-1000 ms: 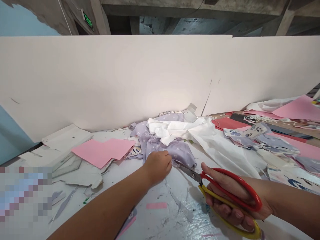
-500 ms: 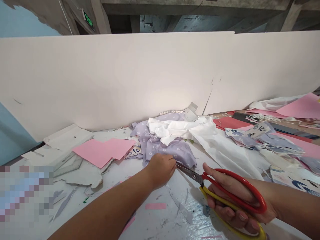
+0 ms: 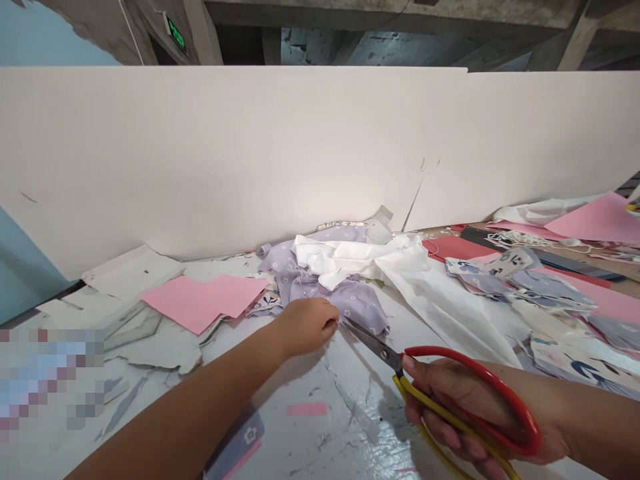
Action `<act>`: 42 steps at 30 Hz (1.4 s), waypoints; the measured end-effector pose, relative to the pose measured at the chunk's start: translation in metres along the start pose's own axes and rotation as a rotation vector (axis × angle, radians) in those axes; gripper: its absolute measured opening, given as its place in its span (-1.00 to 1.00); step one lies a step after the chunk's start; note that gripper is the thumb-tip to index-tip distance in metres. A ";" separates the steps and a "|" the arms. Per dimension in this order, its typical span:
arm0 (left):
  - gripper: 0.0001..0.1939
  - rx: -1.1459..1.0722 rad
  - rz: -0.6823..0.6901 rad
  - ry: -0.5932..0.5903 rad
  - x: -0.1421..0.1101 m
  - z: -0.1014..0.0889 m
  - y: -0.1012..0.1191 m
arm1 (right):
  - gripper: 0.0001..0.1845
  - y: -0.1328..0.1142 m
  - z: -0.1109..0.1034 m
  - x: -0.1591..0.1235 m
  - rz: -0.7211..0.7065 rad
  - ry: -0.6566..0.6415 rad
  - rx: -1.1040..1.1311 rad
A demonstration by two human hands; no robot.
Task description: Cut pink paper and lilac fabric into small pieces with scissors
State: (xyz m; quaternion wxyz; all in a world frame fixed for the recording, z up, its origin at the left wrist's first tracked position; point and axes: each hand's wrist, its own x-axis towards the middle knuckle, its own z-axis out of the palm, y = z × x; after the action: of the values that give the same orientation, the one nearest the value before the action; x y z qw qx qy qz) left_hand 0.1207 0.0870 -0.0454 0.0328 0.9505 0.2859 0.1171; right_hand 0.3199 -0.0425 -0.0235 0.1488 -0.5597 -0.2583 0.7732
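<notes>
My right hand [image 3: 450, 407] grips a pair of scissors [image 3: 383, 350] with one red and one yellow handle. The dark blades point up and left, their tips beside the fingers of my left hand [image 3: 310, 325]. That hand is closed with curled fingers; whatever is pinched in them is hidden. Just behind it lies a crumpled lavender cloth with small white flowers [image 3: 363, 303], and a bunched white cloth [image 3: 415, 267] rests partly over it. Below my left forearm, a lavender flowered piece [image 3: 237, 437] shows with a pink edge.
A tall white panel [image 3: 280, 160] stands along the back of the white table [image 3: 300, 443]. Pink paper [image 3: 200, 300] and torn cardboard [image 3: 133, 273] lie at left. Patterned scraps [image 3: 555, 290], red sheets [image 3: 457, 248] and white cord [image 3: 535, 240] are piled at right.
My left hand has moved a little left, away from the lavender cloth, and the scissors have shifted slightly left. More of the lavender piece below my left forearm now shows.
</notes>
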 end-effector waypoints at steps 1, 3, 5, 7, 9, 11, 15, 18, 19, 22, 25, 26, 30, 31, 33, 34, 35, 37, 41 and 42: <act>-0.81 0.076 0.006 0.009 -0.003 0.002 0.003 | -0.40 -0.001 0.000 -0.003 0.044 -0.015 0.046; -0.84 0.214 0.025 0.034 -0.010 0.008 0.010 | -0.43 -0.004 0.002 -0.009 0.143 -0.034 0.146; -0.89 0.319 0.076 0.056 -0.020 0.014 0.014 | -0.38 -0.007 0.005 -0.014 0.205 -0.026 0.186; -0.91 0.375 0.102 0.071 -0.030 0.018 0.017 | -0.30 -0.009 0.009 -0.016 0.228 -0.003 0.161; -0.90 0.398 0.107 0.082 -0.040 0.021 0.018 | -0.25 -0.009 0.013 -0.016 0.238 0.019 0.118; -0.86 0.405 0.106 0.097 -0.048 0.023 0.018 | -0.23 -0.009 0.019 -0.015 0.261 0.044 0.076; -0.83 0.405 0.108 0.178 -0.054 0.029 0.014 | -0.21 -0.007 0.034 -0.018 0.220 0.132 0.031; -0.84 0.405 0.125 0.216 -0.056 0.032 0.013 | -0.19 -0.006 0.047 -0.022 0.140 0.187 0.044; -0.85 0.405 0.129 0.218 -0.056 0.033 0.013 | -0.19 -0.006 0.051 -0.022 0.138 0.189 0.052; -0.86 0.403 0.139 0.221 -0.056 0.032 0.014 | -0.17 -0.004 0.056 -0.017 0.141 0.179 0.055; -0.86 0.393 0.154 0.225 -0.056 0.029 0.016 | -0.13 -0.002 0.057 -0.007 0.129 0.155 0.046; -0.87 0.391 0.158 0.224 -0.056 0.028 0.017 | -0.13 -0.002 0.057 -0.004 0.125 0.145 0.048; -0.90 0.388 0.184 0.218 -0.056 0.025 0.018 | -0.19 -0.006 0.060 0.006 0.094 0.125 0.051; -0.89 0.390 0.190 0.221 -0.055 0.025 0.018 | -0.20 -0.007 0.062 0.008 0.090 0.128 0.045; -0.88 0.395 0.201 0.227 -0.055 0.025 0.018 | -0.21 -0.010 0.067 0.011 0.082 0.144 0.036; -0.88 0.396 0.204 0.230 -0.055 0.026 0.018 | -0.22 -0.011 0.068 0.012 0.079 0.156 0.037; -0.89 0.396 0.205 0.231 -0.055 0.026 0.018 | -0.22 -0.011 0.070 0.013 0.074 0.168 0.040; -0.90 0.390 0.203 0.232 -0.055 0.027 0.018 | -0.24 -0.012 0.072 0.014 0.074 0.176 0.046; -0.92 0.386 0.201 0.222 -0.055 0.026 0.017 | -0.32 -0.011 0.073 0.018 0.034 0.167 0.049; -0.92 0.386 0.202 0.219 -0.055 0.026 0.017 | -0.34 -0.010 0.073 0.019 0.027 0.163 0.048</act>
State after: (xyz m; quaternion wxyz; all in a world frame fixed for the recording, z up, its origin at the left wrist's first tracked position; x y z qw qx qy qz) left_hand 0.0920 0.0427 -0.0799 -0.1926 0.9445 0.2085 0.1654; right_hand 0.2448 -0.0413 -0.0150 0.1722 -0.6205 -0.2190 0.7330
